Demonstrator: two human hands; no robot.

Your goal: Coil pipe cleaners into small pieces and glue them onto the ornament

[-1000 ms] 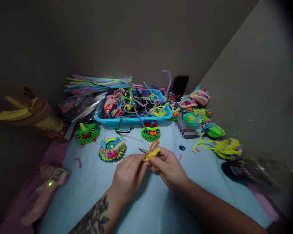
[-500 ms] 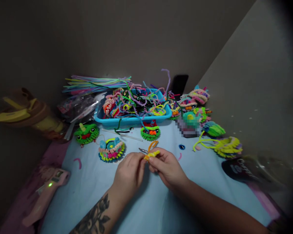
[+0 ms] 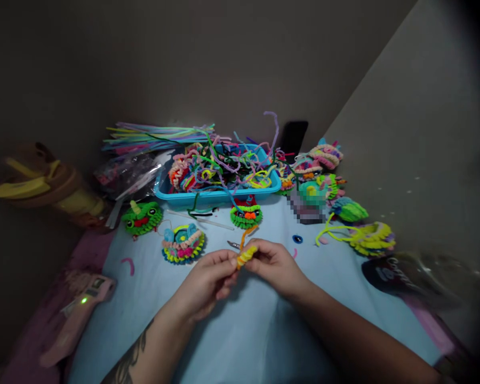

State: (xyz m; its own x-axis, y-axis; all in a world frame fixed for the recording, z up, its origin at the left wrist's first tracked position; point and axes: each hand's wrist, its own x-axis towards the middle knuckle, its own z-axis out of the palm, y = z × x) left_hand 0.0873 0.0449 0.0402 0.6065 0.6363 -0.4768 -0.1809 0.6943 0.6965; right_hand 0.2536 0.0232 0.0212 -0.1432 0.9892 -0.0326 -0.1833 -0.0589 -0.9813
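Note:
Between my two hands is a small yellow and orange coil of pipe cleaner [image 3: 247, 257], with a loose orange end [image 3: 247, 233] sticking up and away from me. My left hand [image 3: 214, 277] pinches the coil's orange left end between thumb and fingers. On the other side, my right hand [image 3: 272, 265] has its fingertips closed on the yellow part. Just beyond my fingers, the metal tip of a tool [image 3: 233, 245], perhaps scissors, lies on the cloth, the rest hidden. A green fuzzy figure with eyes [image 3: 246, 216] sits farther back.
A blue tray [image 3: 220, 198] heaped with pipe cleaners stands at the back. Fuzzy figures lie left [image 3: 183, 244] and right [image 3: 372, 238]. A pink glue gun [image 3: 78, 320] with a green light rests at left, a dark-labelled cup [image 3: 400, 277] at right, a phone [image 3: 295, 137] behind.
My left hand has rolled over so its thumb shows on top. The coil has tilted steeper, and its orange end now points more upright. My right hand has shifted slightly.

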